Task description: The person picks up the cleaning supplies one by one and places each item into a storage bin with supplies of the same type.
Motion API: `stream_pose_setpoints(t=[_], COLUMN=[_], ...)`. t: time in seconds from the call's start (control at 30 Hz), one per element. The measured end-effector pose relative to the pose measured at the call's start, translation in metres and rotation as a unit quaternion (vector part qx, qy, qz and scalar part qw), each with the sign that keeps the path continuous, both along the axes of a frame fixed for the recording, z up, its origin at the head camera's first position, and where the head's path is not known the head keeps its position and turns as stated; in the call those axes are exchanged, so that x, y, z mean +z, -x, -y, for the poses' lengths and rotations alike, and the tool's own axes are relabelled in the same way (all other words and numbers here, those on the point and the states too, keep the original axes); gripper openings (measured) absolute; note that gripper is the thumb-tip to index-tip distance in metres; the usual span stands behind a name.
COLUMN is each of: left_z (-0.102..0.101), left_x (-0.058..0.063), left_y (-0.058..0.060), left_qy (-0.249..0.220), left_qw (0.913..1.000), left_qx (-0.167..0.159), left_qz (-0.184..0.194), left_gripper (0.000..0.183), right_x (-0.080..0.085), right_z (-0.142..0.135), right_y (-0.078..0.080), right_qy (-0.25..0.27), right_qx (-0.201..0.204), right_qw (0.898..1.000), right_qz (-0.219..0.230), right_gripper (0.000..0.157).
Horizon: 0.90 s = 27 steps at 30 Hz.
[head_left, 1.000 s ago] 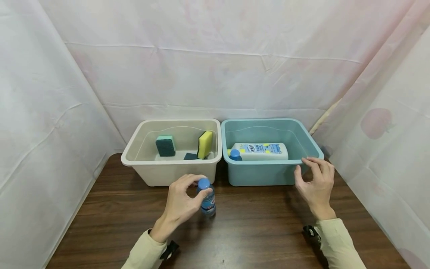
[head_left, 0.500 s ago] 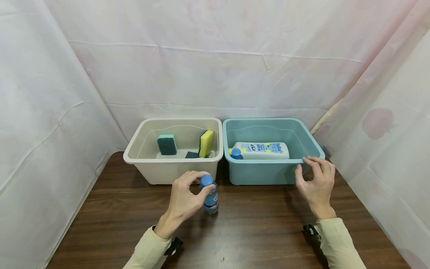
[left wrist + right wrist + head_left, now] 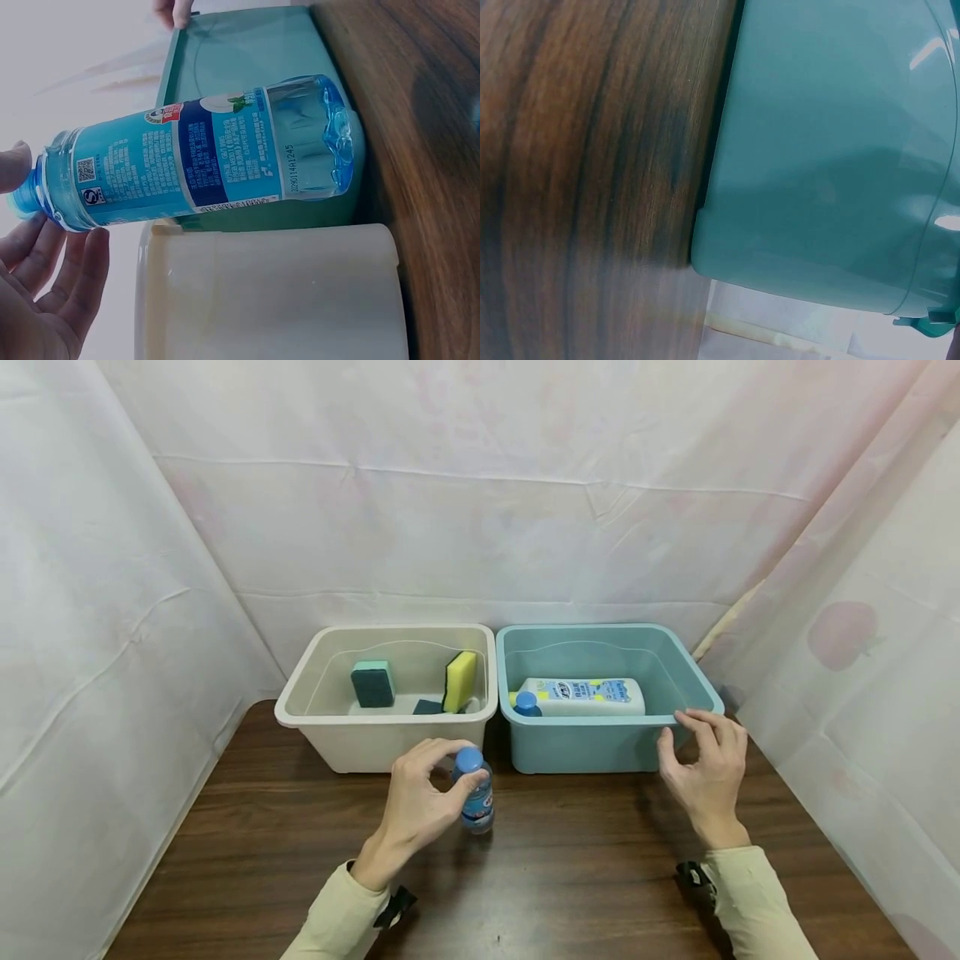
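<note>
My left hand (image 3: 423,793) pinches a small clear-blue bottle (image 3: 477,802) at its neck, thumb and fingers just under the blue cap. The bottle stands upright, low over the wooden table in front of the gap between two bins. Its blue printed label and ridged base show in the left wrist view. My right hand (image 3: 705,768) rests its fingertips on the front right rim of the teal bin (image 3: 585,747), thumb hanging apart from the fingers. Inside that bin lie a white bottle (image 3: 592,697) with a printed label and another blue-capped bottle (image 3: 527,703), partly hidden by the front wall.
Left of the teal bin stands a beige bin (image 3: 397,743), its rim close against it. It holds a green sponge (image 3: 372,684), a yellow sponge (image 3: 460,682) and a dark flat piece (image 3: 427,707). Pale curtains (image 3: 480,527) hang behind and at both sides of the table (image 3: 570,877).
My left hand has shifted slightly to the right and a little farther from me, carrying the blue bottle. The right hand stays on the teal bin's rim.
</note>
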<state>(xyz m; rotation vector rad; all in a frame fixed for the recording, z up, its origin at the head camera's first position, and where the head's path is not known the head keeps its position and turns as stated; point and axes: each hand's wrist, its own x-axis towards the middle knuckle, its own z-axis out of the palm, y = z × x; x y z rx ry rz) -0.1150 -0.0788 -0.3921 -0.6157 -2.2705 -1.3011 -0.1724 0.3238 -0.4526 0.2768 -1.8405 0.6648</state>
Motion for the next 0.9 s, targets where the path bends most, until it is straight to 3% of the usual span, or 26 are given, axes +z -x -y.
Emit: stream_pose_setpoints(t=[0.9], left_z=[-0.016], left_x=[0.015], left_y=[0.002], left_qy=[-0.040], left_qw=[0.9990], left_qx=[0.006], left_qz=[0.016], left_gripper=[0.025], right_x=[0.000], right_z=[-0.002], right_y=[0.000], right_qy=[0.000], right_qx=[0.008], right_qw=[1.000], right_qz=[0.004], right_gripper=[0.030])
